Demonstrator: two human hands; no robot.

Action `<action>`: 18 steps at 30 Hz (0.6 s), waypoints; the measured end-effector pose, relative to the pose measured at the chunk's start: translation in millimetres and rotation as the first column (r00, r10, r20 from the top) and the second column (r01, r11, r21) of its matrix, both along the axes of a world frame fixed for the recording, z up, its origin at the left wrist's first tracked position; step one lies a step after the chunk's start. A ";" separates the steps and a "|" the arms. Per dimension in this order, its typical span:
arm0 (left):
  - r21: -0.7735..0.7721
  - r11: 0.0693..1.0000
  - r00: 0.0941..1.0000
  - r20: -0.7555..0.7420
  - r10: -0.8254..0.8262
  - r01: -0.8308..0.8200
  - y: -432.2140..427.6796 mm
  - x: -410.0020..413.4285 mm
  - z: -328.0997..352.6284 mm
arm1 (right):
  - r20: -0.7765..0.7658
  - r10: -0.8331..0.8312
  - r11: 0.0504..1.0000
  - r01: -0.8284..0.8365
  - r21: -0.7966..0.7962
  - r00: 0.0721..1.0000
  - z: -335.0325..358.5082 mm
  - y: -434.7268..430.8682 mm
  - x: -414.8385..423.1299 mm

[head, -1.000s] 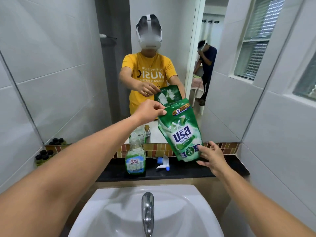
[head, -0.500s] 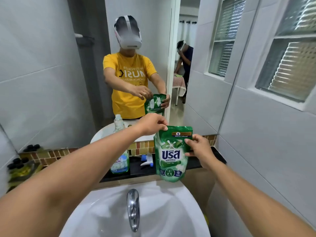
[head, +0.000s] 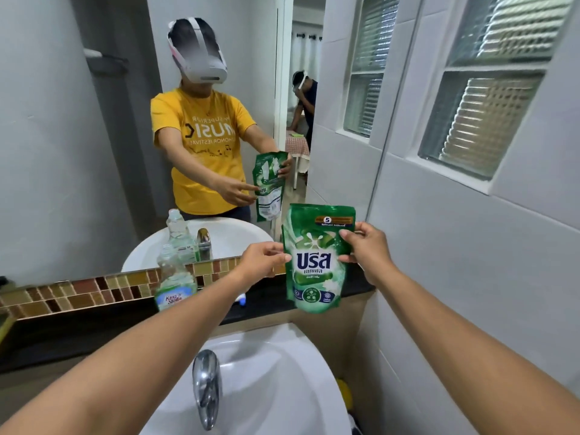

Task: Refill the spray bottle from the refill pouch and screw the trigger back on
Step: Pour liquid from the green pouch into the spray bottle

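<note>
two bare forearms with no sleeves, watch or rings in sight. the mirror (head: 94, 152) shows a yellow short-sleeved t-shirt (head: 201, 142) with pale, mirror-reversed printed lettering across the chest, and a white headset (head: 201, 58) with a strap over dark hair.

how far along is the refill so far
Done: the spray bottle stands open-necked on the black ledge, and its trigger lies beside it, mostly hidden behind the left forearm.
In hand: the left hand and right hand hold the green refill pouch upright by its side edges; it looks unopened.
Left: opening the pouch, pouring, and screwing the trigger back on.
</note>
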State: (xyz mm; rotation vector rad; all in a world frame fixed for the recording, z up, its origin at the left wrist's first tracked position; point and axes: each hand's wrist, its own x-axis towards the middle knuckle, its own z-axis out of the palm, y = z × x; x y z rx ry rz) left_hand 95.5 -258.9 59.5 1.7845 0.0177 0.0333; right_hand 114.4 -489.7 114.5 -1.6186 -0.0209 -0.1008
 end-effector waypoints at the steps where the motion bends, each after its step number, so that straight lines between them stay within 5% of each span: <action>1: -0.046 0.999 1.000 -0.002 0.019 -0.019 -8.8 3.2 -0.5 | 0.006 -0.009 1.000 0.009 0.000 1.000 1.4 -4.7 1.8; 4: -0.150 0.983 0.994 -0.032 0.105 -0.108 -32.0 17.2 0.3 | 0.013 -0.039 0.999 0.039 -0.006 0.999 2.0 -19.4 8.5; 13: -0.071 0.968 0.968 -0.086 0.236 -0.242 -81.3 72.8 -14.4 | 0.053 -0.151 0.983 0.156 -0.099 0.987 -15.3 -65.6 46.3; 18: -0.148 0.957 0.965 -0.118 0.234 -0.250 -102.5 108.9 -19.8 | 0.057 -0.225 0.958 0.232 -0.168 0.973 -30.8 -85.7 77.9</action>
